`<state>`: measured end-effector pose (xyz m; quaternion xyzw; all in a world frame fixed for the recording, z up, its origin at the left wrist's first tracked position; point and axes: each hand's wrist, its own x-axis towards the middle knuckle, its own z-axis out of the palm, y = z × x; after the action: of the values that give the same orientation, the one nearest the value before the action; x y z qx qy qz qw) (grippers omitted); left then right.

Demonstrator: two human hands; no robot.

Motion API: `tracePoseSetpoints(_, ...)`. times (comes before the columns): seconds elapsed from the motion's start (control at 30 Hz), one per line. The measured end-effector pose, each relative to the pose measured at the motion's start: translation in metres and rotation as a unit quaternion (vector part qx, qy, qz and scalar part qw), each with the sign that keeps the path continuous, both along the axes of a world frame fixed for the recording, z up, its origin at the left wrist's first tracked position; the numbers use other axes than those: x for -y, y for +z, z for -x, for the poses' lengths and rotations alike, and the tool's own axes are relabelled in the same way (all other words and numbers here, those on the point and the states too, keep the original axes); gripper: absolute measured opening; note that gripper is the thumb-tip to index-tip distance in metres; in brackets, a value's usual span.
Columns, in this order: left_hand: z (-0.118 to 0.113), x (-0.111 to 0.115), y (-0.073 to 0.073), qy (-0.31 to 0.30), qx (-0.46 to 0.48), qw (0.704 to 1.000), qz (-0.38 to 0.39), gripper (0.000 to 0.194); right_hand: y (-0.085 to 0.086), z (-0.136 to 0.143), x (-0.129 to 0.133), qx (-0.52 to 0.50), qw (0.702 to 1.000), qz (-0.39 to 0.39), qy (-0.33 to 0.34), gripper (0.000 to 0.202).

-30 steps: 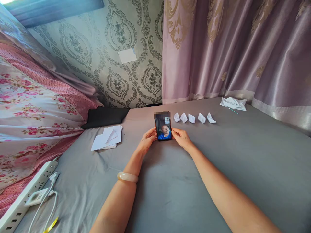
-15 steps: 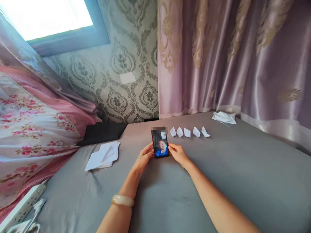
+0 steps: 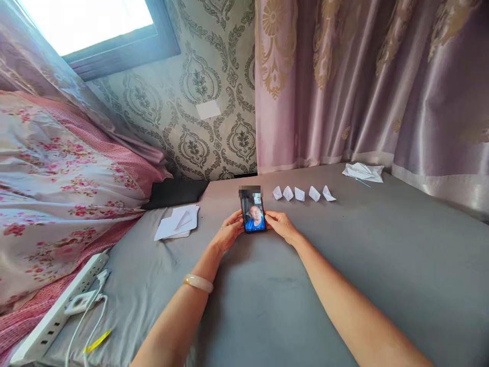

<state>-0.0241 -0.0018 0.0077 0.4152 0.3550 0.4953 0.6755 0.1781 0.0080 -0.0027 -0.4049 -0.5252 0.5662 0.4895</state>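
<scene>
"Phone in our grip: what is different now?"

"Mostly our view. Largest first: the grey sheet, spread around the grip, sits higher in our view than half a second ago. So does the window, beyond the grip and to its left; we judge that our head tips down a little."

"And the middle-sized things?"

"Left of the grip, the black cloth lies unmoved. Farther left and nearer to us than the grip, more of the power strip shows. The paper pile, left of the grip, stays put."

"Has the hold changed?"

"Not that we can see. Our left hand closes on the phone's left edge, our right hand on its right edge, and the phone is propped up between them, screen towards us. Whether its bottom touches the sheet, we cannot tell. It shifts along with the sheet, so the two-handed hold seems undisturbed."

"Anything smaller?"

"Five folded papers sit in a row beyond the grip to its right, unchanged. Last, the yellow strip, well left of the grip and nearer to us, is back in view."
</scene>
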Motion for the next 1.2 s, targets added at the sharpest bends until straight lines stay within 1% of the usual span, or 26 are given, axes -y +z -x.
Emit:
tracePoseSetpoints(0.13, 0.005, 0.008, 0.000, 0.006, -0.003, 1.000, -0.010, 0.055, -0.002, 0.003, 0.002, 0.005, 1.000, -0.008, 0.016, 0.033)
tracePoseSetpoints(0.27, 0.006, 0.012, 0.001, 0.014, -0.002, 1.000, -0.004, 0.052, 0.001, 0.002, 0.005, 0.016, 0.999, -0.001, 0.028, 0.032)
tracePoseSetpoints(0.47, 0.005, 0.015, 0.003, 0.020, 0.008, 1.000, 0.001, 0.047, 0.004, 0.000, 0.008, 0.013, 0.999, -0.007, 0.045, 0.039)
tracePoseSetpoints(0.7, 0.006, 0.015, -0.002, 0.032, -0.002, 0.999, 0.000, 0.054, 0.008, 0.003, 0.011, 0.007, 0.999, -0.007, 0.053, 0.041)
tracePoseSetpoints(0.97, 0.004, 0.009, -0.007, 0.031, 0.006, 1.000, 0.000, 0.057, 0.014, 0.003, 0.013, 0.005, 0.999, -0.008, 0.041, 0.041)
tracePoseSetpoints(1.07, 0.002, 0.004, -0.008, 0.026, 0.012, 1.000, -0.004, 0.057, 0.012, 0.003, 0.010, 0.008, 1.000, -0.008, 0.022, 0.040)
tracePoseSetpoints(1.2, -0.003, -0.003, -0.007, 0.025, 0.011, 1.000, -0.009, 0.053, 0.004, 0.002, 0.002, 0.004, 1.000, -0.020, -0.020, 0.042)
